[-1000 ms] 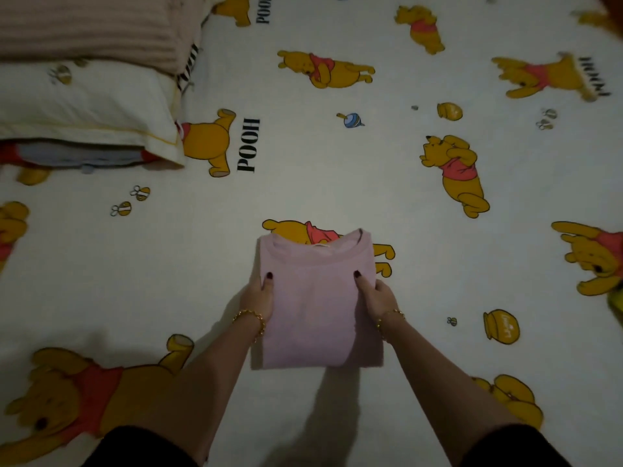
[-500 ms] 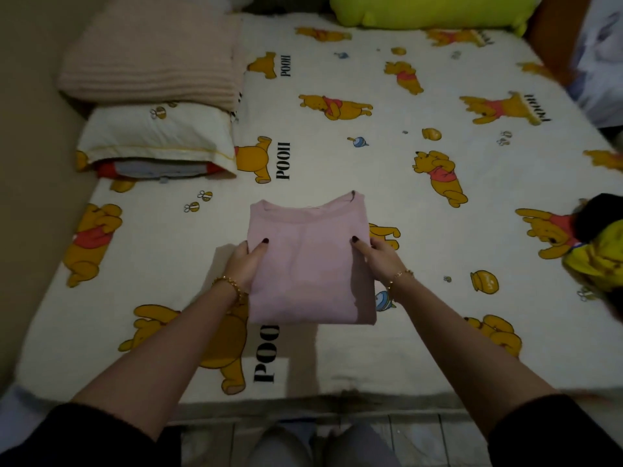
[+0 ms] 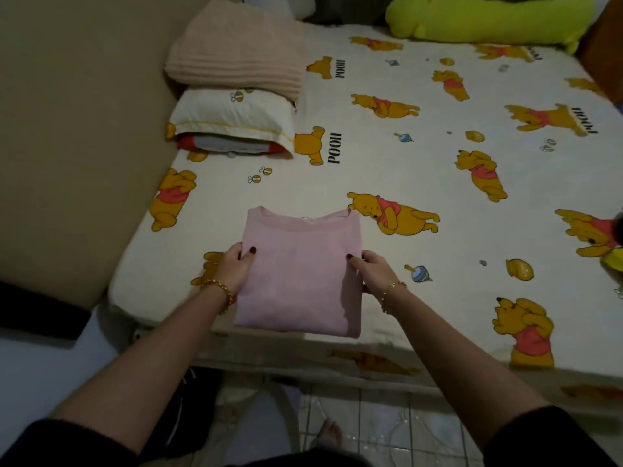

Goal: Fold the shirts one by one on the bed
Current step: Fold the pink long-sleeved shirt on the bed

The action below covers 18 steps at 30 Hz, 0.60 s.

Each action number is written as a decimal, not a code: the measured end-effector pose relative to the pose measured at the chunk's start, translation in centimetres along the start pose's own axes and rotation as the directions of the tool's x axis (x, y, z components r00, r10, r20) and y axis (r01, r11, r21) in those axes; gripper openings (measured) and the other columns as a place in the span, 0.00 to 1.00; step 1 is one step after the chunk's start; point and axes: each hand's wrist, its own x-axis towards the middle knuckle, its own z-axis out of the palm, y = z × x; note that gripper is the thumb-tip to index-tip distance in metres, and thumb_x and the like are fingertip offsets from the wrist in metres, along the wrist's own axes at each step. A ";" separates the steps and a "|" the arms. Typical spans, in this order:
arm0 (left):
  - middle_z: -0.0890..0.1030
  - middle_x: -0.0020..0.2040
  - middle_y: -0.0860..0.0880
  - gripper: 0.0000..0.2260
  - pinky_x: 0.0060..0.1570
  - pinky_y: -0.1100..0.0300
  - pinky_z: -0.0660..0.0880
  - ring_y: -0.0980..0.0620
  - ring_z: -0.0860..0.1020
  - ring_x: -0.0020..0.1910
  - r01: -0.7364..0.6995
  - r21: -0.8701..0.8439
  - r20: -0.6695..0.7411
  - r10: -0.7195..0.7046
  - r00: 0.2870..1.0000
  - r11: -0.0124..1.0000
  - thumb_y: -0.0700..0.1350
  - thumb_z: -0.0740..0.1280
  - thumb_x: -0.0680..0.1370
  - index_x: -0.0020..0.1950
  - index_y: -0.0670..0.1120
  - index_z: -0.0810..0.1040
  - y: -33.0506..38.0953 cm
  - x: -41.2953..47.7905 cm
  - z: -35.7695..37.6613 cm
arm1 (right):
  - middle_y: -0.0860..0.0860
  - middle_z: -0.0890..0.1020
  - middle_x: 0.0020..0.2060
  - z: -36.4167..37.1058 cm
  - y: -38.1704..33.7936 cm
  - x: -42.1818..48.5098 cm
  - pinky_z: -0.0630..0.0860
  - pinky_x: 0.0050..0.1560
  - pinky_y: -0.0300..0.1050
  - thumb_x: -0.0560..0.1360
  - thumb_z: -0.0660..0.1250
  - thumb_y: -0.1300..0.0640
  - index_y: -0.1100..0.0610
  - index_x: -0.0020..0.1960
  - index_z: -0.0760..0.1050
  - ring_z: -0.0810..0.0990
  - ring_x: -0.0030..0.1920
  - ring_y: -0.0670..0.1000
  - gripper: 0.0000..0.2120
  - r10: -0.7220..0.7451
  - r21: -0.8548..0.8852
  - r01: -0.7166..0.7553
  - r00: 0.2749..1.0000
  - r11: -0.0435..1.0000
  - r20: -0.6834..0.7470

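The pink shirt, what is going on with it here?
A person holds the folded pink shirt by its sides, the left hand on the left edge and the right hand on the right, thumbs on top. It is a neat rectangle at the near edge of the bed.

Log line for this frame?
pink shirt: folded | left hand: grips left side | right hand: grips right side | location: over bed near edge

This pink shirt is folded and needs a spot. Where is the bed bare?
Widest: the middle of the bed, beyond the pink shirt, between the pillow and the yellow cloth at the right edge. A smaller patch lies between pillow and shirt. Crowded: the far left corner, with the folded blanket on the pillow.
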 end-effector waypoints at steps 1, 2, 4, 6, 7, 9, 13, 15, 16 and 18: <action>0.78 0.50 0.45 0.10 0.37 0.62 0.71 0.50 0.76 0.44 0.008 0.021 0.000 -0.008 1.000 1.000 0.45 0.58 0.82 0.59 0.42 0.74 -0.9 -0.1 -1.0 | 0.53 0.76 0.44 1.1 0.2 -0.3 0.74 0.45 0.49 0.80 0.60 0.54 0.62 0.58 0.73 0.75 0.46 0.54 0.13 0.010 -0.003 -0.010 1.000 1.000 0.019; 0.78 0.51 0.44 0.11 0.39 0.61 0.71 0.48 0.76 0.46 0.018 0.034 -0.008 -0.018 1.000 0.999 0.45 0.57 0.82 0.59 0.42 0.74 -1.8 -0.2 -1.9 | 0.53 0.76 0.45 2.2 0.2 -0.5 0.75 0.46 0.50 0.81 0.60 0.54 0.62 0.59 0.73 0.75 0.47 0.53 0.13 0.018 -0.011 -0.017 0.999 1.000 0.035; 0.78 0.52 0.43 0.11 0.38 0.61 0.70 0.47 0.75 0.47 0.035 0.045 -0.022 -0.034 0.999 0.998 0.45 0.57 0.82 0.59 0.41 0.74 -3.3 0.3 -3.8 | 0.55 0.77 0.49 4.4 0.0 -0.2 0.76 0.48 0.51 0.81 0.60 0.54 0.62 0.61 0.73 0.75 0.48 0.53 0.14 0.027 -0.025 -0.026 0.998 0.999 0.052; 0.77 0.52 0.43 0.10 0.36 0.62 0.69 0.48 0.75 0.46 0.039 0.058 -0.027 -0.038 0.999 0.998 0.44 0.56 0.82 0.57 0.41 0.74 -4.5 1.3 -5.7 | 0.56 0.77 0.53 6.9 -0.6 0.5 0.77 0.51 0.53 0.80 0.60 0.54 0.62 0.61 0.73 0.75 0.50 0.54 0.14 0.039 -0.027 -0.038 0.997 0.999 0.060; 0.77 0.51 0.43 0.09 0.35 0.62 0.68 0.48 0.74 0.45 0.046 0.062 -0.031 -0.045 0.999 0.997 0.44 0.56 0.82 0.57 0.42 0.73 -5.1 1.9 -6.7 | 0.56 0.77 0.54 8.2 -0.9 1.0 0.77 0.51 0.53 0.80 0.61 0.55 0.62 0.62 0.72 0.75 0.51 0.55 0.14 0.050 -0.024 -0.049 0.997 0.999 0.065; 0.77 0.51 0.45 0.10 0.39 0.60 0.69 0.48 0.74 0.47 0.080 0.065 -0.034 -0.078 0.996 0.995 0.43 0.56 0.82 0.60 0.43 0.73 -6.4 3.3 -9.1 | 0.56 0.77 0.55 11.4 -1.7 2.0 0.76 0.51 0.51 0.80 0.61 0.56 0.61 0.62 0.72 0.75 0.52 0.55 0.13 0.079 -0.014 -0.079 0.994 0.997 0.078; 0.78 0.57 0.43 0.11 0.52 0.54 0.72 0.44 0.76 0.54 0.138 0.107 -0.037 -0.135 0.990 0.985 0.43 0.56 0.82 0.62 0.43 0.73 -9.1 7.9 -14.5 | 0.59 0.78 0.55 18.2 -3.4 5.0 0.77 0.54 0.56 0.79 0.62 0.58 0.63 0.60 0.72 0.77 0.51 0.56 0.12 0.109 -0.023 -0.107 0.989 0.994 0.098; 0.77 0.59 0.42 0.13 0.53 0.54 0.71 0.43 0.76 0.56 0.155 0.140 -0.032 -0.152 0.988 0.978 0.42 0.56 0.82 0.64 0.42 0.73 -10.2 10.5 -16.8 | 0.59 0.78 0.54 21.4 -4.3 6.7 0.76 0.57 0.59 0.79 0.62 0.58 0.64 0.60 0.72 0.77 0.52 0.58 0.13 0.112 -0.046 -0.108 0.990 0.993 0.083; 0.77 0.60 0.42 0.13 0.53 0.54 0.71 0.42 0.75 0.57 0.163 0.151 -0.026 -0.161 0.987 0.975 0.42 0.56 0.82 0.64 0.42 0.72 -10.8 11.8 -18.0 | 0.59 0.78 0.54 23.0 -4.7 7.5 0.76 0.58 0.59 0.79 0.62 0.58 0.64 0.60 0.72 0.77 0.53 0.59 0.13 0.114 -0.067 -0.109 0.991 0.992 0.070; 0.77 0.60 0.42 0.13 0.52 0.55 0.70 0.43 0.75 0.57 0.176 0.157 -0.013 -0.176 0.984 0.972 0.42 0.56 0.82 0.64 0.42 0.73 -11.9 14.1 -19.8 | 0.58 0.78 0.53 25.7 -5.4 9.2 0.75 0.58 0.57 0.79 0.62 0.58 0.63 0.60 0.72 0.77 0.55 0.60 0.13 0.119 -0.105 -0.113 0.992 0.988 0.052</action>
